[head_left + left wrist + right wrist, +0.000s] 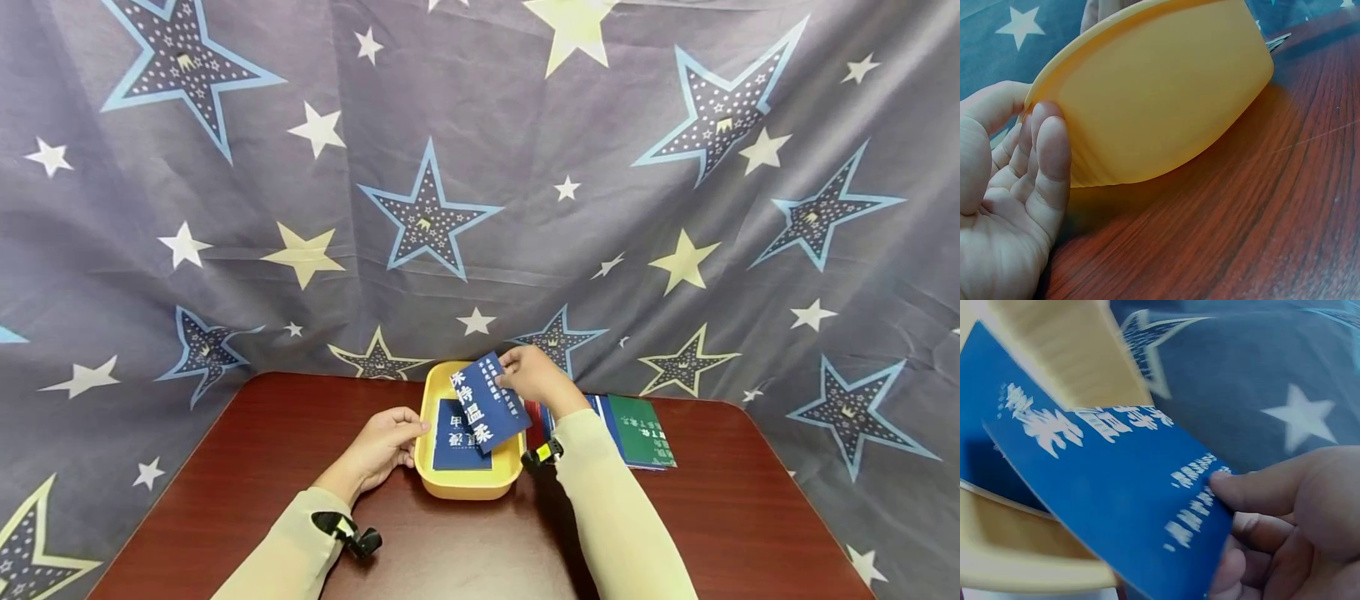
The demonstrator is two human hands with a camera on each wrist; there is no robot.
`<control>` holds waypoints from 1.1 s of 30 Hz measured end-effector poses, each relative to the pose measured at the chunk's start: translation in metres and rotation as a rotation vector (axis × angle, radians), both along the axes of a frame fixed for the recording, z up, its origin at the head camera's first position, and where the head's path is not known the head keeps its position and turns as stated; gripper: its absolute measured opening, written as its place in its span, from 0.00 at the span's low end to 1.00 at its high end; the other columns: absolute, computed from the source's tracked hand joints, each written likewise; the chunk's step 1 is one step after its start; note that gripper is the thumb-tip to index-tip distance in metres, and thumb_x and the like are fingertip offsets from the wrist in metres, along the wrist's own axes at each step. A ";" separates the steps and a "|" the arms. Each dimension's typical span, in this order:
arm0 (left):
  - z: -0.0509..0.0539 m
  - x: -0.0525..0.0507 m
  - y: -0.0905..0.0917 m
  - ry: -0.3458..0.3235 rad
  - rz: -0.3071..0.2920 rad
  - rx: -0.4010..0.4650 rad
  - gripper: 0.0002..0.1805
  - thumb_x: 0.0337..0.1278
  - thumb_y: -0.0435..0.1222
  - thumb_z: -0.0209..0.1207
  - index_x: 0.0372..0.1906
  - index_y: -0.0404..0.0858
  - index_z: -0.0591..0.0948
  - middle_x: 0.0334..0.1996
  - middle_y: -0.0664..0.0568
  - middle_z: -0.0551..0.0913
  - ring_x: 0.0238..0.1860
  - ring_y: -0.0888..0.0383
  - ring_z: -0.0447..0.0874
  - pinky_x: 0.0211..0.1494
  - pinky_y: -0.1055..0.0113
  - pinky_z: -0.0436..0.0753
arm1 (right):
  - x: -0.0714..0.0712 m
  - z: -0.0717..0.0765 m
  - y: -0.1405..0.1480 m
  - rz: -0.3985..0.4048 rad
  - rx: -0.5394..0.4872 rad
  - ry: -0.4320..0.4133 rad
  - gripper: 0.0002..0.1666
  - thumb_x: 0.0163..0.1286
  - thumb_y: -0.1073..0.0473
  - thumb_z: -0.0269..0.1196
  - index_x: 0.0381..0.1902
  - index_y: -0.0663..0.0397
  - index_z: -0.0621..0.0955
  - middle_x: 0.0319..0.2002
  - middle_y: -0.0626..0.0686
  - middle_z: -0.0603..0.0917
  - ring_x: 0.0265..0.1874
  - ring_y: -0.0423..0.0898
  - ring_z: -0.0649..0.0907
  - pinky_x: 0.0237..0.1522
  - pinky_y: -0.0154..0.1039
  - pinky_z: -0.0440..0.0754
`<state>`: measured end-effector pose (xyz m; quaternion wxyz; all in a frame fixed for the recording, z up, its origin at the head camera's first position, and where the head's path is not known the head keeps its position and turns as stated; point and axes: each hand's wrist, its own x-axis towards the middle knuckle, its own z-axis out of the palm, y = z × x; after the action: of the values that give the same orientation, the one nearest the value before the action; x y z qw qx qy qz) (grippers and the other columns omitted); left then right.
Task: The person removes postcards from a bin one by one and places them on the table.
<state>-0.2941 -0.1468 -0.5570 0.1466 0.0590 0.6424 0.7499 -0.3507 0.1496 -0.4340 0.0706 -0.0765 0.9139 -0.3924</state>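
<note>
A blue card with white lettering slants above the yellow plastic basket. My right hand pinches the card by its far right edge, thumb on the printed face in the right wrist view. Beneath it, another blue card lies flat on the basket floor, partly covered by the held one. My left hand grips the basket's left rim; in the left wrist view, the fingertips press on the outer wall and the thumb reaches the rim.
Right of the basket lies a spread of cards, a green one on top, partly hidden behind my right forearm. Everything stands on a dark red wooden table. A grey star-patterned cloth hangs behind the table's far edge.
</note>
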 end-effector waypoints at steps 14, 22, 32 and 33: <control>0.001 0.002 -0.003 0.003 -0.008 -0.003 0.07 0.79 0.33 0.67 0.42 0.38 0.80 0.25 0.54 0.87 0.21 0.63 0.82 0.26 0.72 0.87 | 0.026 0.002 0.076 -0.112 -0.265 0.119 0.22 0.86 0.65 0.64 0.73 0.59 0.82 0.43 0.62 0.94 0.29 0.44 0.89 0.32 0.41 0.90; 0.000 0.004 0.000 -0.004 -0.004 0.000 0.07 0.79 0.32 0.67 0.42 0.38 0.80 0.25 0.55 0.86 0.21 0.63 0.82 0.25 0.72 0.87 | 0.029 0.004 0.112 -0.201 -0.166 0.223 0.22 0.86 0.62 0.66 0.73 0.60 0.83 0.47 0.65 0.95 0.28 0.42 0.89 0.30 0.39 0.89; 0.003 0.003 -0.001 -0.006 0.002 -0.018 0.07 0.79 0.33 0.67 0.43 0.37 0.80 0.25 0.55 0.86 0.21 0.62 0.82 0.26 0.71 0.87 | 0.035 0.007 0.154 -0.343 -0.021 0.306 0.22 0.86 0.56 0.66 0.70 0.61 0.85 0.50 0.69 0.93 0.37 0.55 0.89 0.37 0.43 0.86; 0.003 0.003 -0.002 -0.006 0.002 -0.020 0.07 0.79 0.33 0.67 0.42 0.37 0.80 0.25 0.55 0.86 0.21 0.62 0.82 0.26 0.71 0.87 | 0.035 0.007 0.157 -0.358 -0.009 0.309 0.22 0.86 0.56 0.66 0.70 0.62 0.85 0.51 0.70 0.93 0.39 0.58 0.90 0.39 0.45 0.87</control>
<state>-0.2907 -0.1487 -0.5537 0.1484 0.0545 0.6494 0.7438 -0.3152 0.3067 -0.4266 -0.1411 0.0274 0.9112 -0.3862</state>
